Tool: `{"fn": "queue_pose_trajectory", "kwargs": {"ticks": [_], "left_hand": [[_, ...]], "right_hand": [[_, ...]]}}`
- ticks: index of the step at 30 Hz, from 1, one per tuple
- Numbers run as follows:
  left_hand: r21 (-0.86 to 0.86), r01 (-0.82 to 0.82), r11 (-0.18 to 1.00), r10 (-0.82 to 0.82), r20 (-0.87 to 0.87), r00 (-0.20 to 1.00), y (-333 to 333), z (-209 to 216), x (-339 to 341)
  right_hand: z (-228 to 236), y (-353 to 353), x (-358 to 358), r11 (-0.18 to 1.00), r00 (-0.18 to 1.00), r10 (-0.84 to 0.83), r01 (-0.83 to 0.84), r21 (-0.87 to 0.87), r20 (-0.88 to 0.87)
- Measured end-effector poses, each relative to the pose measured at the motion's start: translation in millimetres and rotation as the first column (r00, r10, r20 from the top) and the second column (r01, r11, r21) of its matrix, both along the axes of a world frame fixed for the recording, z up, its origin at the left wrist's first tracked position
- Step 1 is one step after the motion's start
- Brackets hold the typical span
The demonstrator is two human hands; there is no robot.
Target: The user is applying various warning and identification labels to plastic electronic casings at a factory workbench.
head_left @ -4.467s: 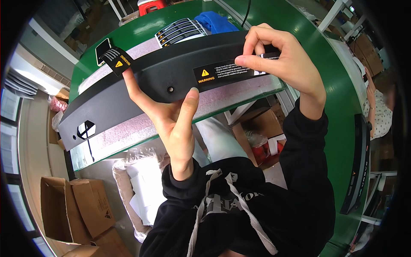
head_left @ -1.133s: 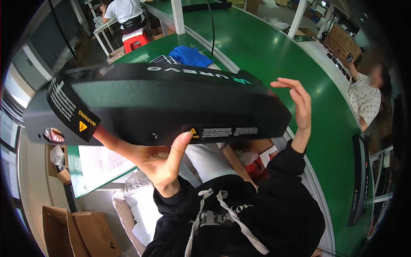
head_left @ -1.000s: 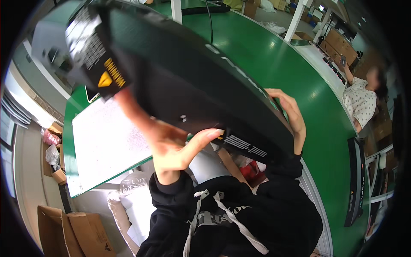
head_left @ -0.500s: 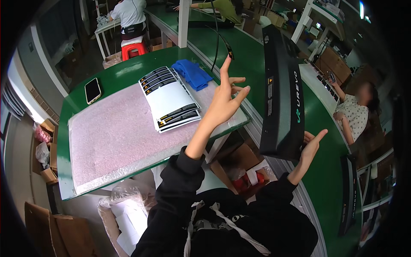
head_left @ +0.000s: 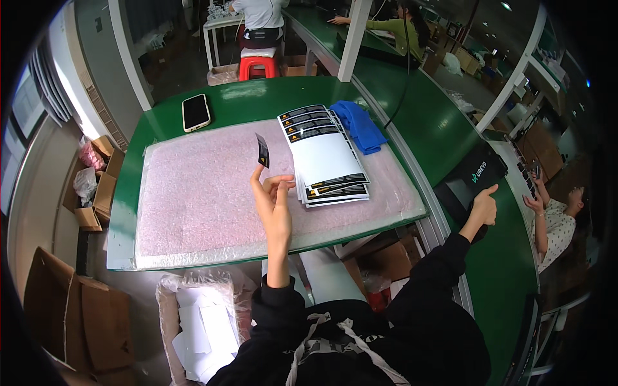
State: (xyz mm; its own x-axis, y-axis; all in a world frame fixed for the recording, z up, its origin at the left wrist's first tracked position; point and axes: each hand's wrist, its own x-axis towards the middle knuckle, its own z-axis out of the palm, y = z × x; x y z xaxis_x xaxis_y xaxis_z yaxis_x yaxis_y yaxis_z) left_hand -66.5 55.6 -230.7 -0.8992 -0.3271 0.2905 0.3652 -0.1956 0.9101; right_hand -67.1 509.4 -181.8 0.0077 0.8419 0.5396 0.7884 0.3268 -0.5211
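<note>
My left hand [head_left: 273, 209] is over the bubble-wrap pad [head_left: 199, 193]. A small black label [head_left: 262, 151] with an orange mark clings to its raised index fingertip; the other fingers are bent. Just right of that hand lies a stack of white label sheets [head_left: 325, 154] with black printed strips. My right hand [head_left: 483, 212] is at the near end of a long black panel [head_left: 473, 180] on the green belt, thumb out and the other fingers curled against it, partly hidden. A blue cloth [head_left: 359, 127] sits beside the sheets.
A phone [head_left: 196, 112] lies on the green table [head_left: 257, 90], at its far left. Below stands a lined carton [head_left: 168, 321] of white paper. Another black panel [head_left: 524, 341] is at lower right. A co-worker [head_left: 560, 215] sits across the belt; others work farther back.
My view has swung left. The left hand, label still on its fingertip, has come from beside the panel to over the pad. The panel now appears foreshortened and lower, with my right hand still at it.
</note>
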Motion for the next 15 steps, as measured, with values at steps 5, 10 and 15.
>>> {"fn": "queue_pose_trajectory", "kwargs": {"ticks": [5,10,15], "left_hand": [[-0.162,-0.061,0.985,0.060,-0.014,0.998,-1,3,4],[-0.102,-0.016,0.995,0.010,-0.060,0.998,-38,44,20],[-0.478,0.208,0.853,-0.299,-0.121,0.947,-64,137,33]], "right_hand": [[10,-48,-27,0.963,0.936,0.180,-0.230,0.140,0.303],[96,-209,-53,-0.111,-0.055,0.982,-0.941,0.320,0.178],[139,-297,-65,-0.642,-0.482,0.766,-0.606,0.469,0.426]]}}
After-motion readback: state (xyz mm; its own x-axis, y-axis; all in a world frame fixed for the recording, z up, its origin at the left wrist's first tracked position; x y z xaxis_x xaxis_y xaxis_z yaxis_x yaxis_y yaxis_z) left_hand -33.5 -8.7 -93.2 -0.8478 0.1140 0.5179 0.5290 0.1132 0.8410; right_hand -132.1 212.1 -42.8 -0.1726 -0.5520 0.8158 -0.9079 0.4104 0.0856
